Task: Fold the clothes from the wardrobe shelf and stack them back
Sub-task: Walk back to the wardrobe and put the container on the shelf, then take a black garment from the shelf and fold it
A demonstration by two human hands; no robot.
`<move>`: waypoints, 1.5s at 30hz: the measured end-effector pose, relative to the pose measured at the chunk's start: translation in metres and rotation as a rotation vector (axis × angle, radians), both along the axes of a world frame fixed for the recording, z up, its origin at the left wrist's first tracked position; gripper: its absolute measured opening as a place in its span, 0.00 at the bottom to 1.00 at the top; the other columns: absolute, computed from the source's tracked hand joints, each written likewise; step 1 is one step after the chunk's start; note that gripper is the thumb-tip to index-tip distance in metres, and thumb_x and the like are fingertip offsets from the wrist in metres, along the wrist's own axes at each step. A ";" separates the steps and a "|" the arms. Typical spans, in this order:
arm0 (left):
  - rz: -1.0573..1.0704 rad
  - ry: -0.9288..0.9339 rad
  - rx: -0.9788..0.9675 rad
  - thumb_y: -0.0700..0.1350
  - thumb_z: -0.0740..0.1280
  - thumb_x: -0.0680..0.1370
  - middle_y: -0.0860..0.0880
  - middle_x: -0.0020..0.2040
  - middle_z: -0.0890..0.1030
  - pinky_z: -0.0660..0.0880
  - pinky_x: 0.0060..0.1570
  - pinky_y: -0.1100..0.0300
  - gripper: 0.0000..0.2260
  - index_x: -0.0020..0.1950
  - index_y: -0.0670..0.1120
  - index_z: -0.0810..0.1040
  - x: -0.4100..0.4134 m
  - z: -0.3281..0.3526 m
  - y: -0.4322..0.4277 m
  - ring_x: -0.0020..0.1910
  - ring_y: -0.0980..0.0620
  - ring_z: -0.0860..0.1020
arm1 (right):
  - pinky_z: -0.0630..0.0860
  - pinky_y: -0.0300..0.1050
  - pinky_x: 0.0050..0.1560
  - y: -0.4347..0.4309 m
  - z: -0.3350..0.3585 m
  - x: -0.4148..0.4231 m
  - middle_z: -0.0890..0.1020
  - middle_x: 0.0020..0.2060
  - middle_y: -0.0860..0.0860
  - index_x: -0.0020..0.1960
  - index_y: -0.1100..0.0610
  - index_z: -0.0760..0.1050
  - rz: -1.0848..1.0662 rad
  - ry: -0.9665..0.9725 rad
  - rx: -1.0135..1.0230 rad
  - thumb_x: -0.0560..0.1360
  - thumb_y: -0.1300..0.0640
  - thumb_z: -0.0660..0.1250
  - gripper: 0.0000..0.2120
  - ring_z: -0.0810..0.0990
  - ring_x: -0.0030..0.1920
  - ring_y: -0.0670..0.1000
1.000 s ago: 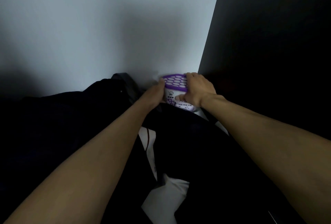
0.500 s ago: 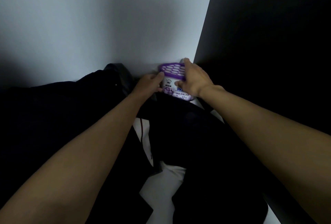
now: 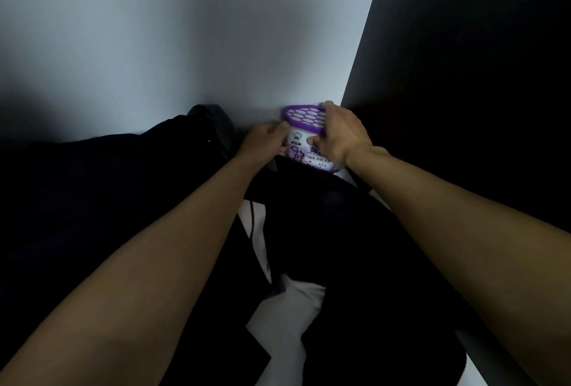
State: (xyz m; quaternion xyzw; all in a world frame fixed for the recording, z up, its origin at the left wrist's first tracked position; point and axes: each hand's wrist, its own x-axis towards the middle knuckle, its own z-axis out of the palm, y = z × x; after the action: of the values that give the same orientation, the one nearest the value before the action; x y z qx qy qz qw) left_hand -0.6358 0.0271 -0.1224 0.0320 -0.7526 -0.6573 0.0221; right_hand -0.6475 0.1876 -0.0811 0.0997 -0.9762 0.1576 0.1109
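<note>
Pale back wall [image 3: 154,46] meets a dark side panel [image 3: 463,77] in the wardrobe's far right corner, and a tub [image 3: 301,141] with a purple lattice lid stands upright there. The right hand [image 3: 343,132] grips it over the lid's rim, fingers wrapped round the far edge. The left hand [image 3: 265,141] has its curled fingers against the tub's left side, so the two hands clamp it between them.

The clothes [image 3: 92,200] lie heaped on the shelf [image 3: 482,364] under both forearms. They are mostly dark, with a white piece [image 3: 296,305] showing between them, and their far edge laps against the tub's foot.

The clothes look soft, limp and light. They would likely sag and slide if lifted by the middle, so a seam, collar or waistband is the better hold, one garment at a time. The tub seems rigid and may hold liquid, so it is best kept level.
</note>
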 end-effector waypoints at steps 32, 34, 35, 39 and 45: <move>0.015 0.342 -0.394 0.34 0.64 0.75 0.45 0.47 0.86 0.78 0.59 0.53 0.10 0.46 0.47 0.82 0.265 0.061 0.011 0.49 0.49 0.83 | 0.69 0.24 0.49 0.053 -0.001 0.279 0.82 0.50 0.53 0.53 0.60 0.80 0.040 0.044 -0.600 0.74 0.70 0.64 0.12 0.78 0.49 0.47; 0.027 0.335 -0.453 0.35 0.63 0.77 0.47 0.49 0.85 0.78 0.59 0.55 0.10 0.47 0.48 0.82 0.299 0.058 0.005 0.50 0.51 0.82 | 0.70 0.24 0.51 0.053 -0.005 0.298 0.83 0.52 0.53 0.54 0.59 0.80 0.108 -0.004 -0.623 0.75 0.69 0.63 0.12 0.79 0.51 0.47; 0.043 0.322 -0.479 0.36 0.63 0.78 0.48 0.50 0.85 0.77 0.59 0.56 0.11 0.47 0.48 0.82 0.315 0.056 0.002 0.50 0.53 0.82 | 0.70 0.25 0.53 0.052 -0.006 0.308 0.83 0.52 0.53 0.54 0.59 0.80 0.156 -0.030 -0.638 0.75 0.69 0.63 0.12 0.80 0.52 0.47; 0.118 0.205 -0.680 0.40 0.63 0.79 0.51 0.52 0.83 0.77 0.59 0.56 0.10 0.50 0.51 0.82 0.376 0.047 -0.004 0.52 0.53 0.80 | 0.71 0.34 0.60 0.050 -0.025 0.344 0.82 0.55 0.51 0.58 0.58 0.79 0.340 -0.164 -0.599 0.76 0.68 0.64 0.13 0.79 0.57 0.47; 0.153 0.034 -1.522 0.46 0.63 0.77 0.44 0.52 0.82 0.70 0.44 0.54 0.08 0.52 0.51 0.81 0.471 0.053 -0.035 0.51 0.41 0.80 | 0.68 0.36 0.57 0.014 -0.063 0.388 0.77 0.62 0.51 0.65 0.57 0.76 0.473 -0.364 -0.467 0.78 0.62 0.66 0.15 0.75 0.62 0.50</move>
State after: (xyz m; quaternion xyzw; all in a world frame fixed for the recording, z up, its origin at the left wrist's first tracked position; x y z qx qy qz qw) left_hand -0.1649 -0.0081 -0.0689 0.0498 -0.9932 0.0454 0.0950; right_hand -0.2593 0.2018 -0.1437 0.2645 -0.8677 0.4123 -0.0841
